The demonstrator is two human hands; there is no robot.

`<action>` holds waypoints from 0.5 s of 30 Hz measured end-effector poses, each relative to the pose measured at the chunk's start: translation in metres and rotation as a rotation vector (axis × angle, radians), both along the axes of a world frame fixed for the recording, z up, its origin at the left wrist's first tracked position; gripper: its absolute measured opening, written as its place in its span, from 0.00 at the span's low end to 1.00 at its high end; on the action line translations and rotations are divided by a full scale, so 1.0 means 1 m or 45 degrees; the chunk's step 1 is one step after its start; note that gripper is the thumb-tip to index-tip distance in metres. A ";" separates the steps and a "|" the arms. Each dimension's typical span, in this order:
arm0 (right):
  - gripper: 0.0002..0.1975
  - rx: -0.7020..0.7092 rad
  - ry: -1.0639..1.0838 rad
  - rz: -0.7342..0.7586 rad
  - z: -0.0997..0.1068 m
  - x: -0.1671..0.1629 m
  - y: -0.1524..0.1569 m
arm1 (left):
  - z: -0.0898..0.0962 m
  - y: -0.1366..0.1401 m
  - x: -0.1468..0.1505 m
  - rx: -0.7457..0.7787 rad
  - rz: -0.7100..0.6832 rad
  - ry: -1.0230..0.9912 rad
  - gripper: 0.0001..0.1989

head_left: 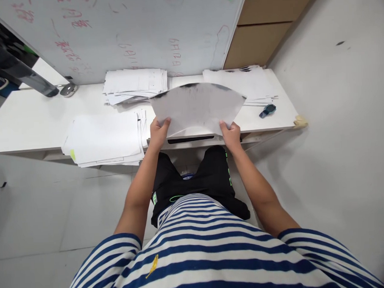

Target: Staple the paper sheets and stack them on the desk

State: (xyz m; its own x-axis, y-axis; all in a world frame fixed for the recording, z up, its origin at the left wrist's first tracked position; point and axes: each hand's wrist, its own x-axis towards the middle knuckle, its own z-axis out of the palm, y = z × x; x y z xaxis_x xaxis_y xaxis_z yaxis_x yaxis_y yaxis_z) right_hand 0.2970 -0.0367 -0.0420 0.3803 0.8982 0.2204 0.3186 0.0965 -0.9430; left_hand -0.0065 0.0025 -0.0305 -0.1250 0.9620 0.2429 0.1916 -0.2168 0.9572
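A sheet of paper [197, 107] with dark smudges along its far edge is held up above the front of the white desk [28, 121]. My left hand [159, 132] is closed on its near left corner, thumb on top. The near right corner is pinched by my right hand [231, 134], also with the thumb on top. Between the hands the sheet bows, its far edge curving upward. Whether it is one sheet or a few I cannot tell.
Paper stacks lie on the desk: one at the front left [105, 137], one at the back [135, 83], one at the back right [240, 80]. A dark blue object [267, 111] lies at the right. A whiteboard [136, 32] with red writing stands behind; a wall [343, 112] is at right.
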 end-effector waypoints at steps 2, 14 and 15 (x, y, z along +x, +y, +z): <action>0.21 0.033 -0.016 -0.063 0.000 0.008 -0.010 | 0.002 0.001 0.001 0.026 -0.046 0.079 0.27; 0.20 -0.519 0.578 -0.073 -0.044 0.067 -0.083 | -0.014 0.036 0.004 0.053 0.195 1.041 0.31; 0.20 -0.505 0.642 -0.087 -0.045 0.068 -0.086 | -0.018 0.040 0.004 0.018 0.209 1.064 0.30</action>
